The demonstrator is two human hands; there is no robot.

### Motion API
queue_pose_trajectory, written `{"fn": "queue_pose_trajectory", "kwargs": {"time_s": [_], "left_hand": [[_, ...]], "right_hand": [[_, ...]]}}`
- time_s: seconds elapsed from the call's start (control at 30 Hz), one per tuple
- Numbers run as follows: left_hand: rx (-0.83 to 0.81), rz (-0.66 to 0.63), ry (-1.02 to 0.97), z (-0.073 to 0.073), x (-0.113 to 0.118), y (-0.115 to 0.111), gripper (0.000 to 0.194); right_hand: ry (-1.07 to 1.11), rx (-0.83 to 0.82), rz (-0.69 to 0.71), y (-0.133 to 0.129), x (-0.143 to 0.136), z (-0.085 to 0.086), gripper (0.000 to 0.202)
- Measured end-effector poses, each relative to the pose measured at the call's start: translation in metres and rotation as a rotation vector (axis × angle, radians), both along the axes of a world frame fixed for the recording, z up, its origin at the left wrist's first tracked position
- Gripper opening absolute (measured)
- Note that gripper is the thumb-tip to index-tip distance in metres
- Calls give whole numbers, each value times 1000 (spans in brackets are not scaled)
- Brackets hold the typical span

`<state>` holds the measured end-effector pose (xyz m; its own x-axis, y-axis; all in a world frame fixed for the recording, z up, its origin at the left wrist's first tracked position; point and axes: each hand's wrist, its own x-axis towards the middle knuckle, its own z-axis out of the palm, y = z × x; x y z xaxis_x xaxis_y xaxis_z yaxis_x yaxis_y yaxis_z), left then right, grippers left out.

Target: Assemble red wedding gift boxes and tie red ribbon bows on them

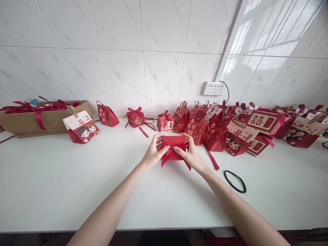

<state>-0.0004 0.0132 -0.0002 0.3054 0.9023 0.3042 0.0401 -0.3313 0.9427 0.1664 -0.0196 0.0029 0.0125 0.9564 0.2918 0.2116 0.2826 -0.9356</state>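
In the middle of the white table, a small red gift box (172, 139) is held between my two hands. A dark red ribbon (167, 158) is tied round it in a bow, its tails hanging down the front. My left hand (155, 152) grips the box's left side, with the thumb on the bow near its knot. From the other side, my right hand (191, 152) clasps the right end, its thumb also pressed on the bow by the knot. Parts of the fingers are hidden behind the box.
Behind stand a small ribboned box (166, 123) and a hexagonal box (135, 119). Several red gift boxes (196, 129) crowd the right. Left are a cardboard carton (51, 126) of ribbons and a cartoon-printed box (81, 127). A black hair tie (235, 181) lies front right.
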Motion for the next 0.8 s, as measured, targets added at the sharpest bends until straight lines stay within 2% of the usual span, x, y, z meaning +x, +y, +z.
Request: {"fn": "queue_pose_trajectory", "kwargs": {"time_s": [0.1, 0.2, 0.4, 0.53, 0.6, 0.67, 0.73, 0.8], "left_hand": [[20, 35, -43, -2, 1, 1, 42], [12, 66, -94, -5, -2, 5, 31], [29, 1, 54, 4, -18, 13, 28], [-101, -23, -43, 9, -18, 9, 31], [-137, 39, -104, 10, -11, 3, 39], [-120, 109, -88, 10, -1, -4, 60], [-122, 108, -21, 10, 7, -10, 72], [-143, 75, 10, 10, 13, -14, 71]], "right_hand": [[-4, 8, -26, 0, 0, 0, 59], [-6, 7, 5, 3, 4, -1, 54], [-23, 46, 22, 8, 9, -4, 52], [-40, 90, 2, 9, 7, -6, 51], [-44, 98, -8, 9, 6, -6, 50], [-48, 97, -7, 8, 5, -5, 50], [-54, 99, -4, 6, 4, -4, 50], [-67, 103, -10, 4, 3, -2, 49]]}}
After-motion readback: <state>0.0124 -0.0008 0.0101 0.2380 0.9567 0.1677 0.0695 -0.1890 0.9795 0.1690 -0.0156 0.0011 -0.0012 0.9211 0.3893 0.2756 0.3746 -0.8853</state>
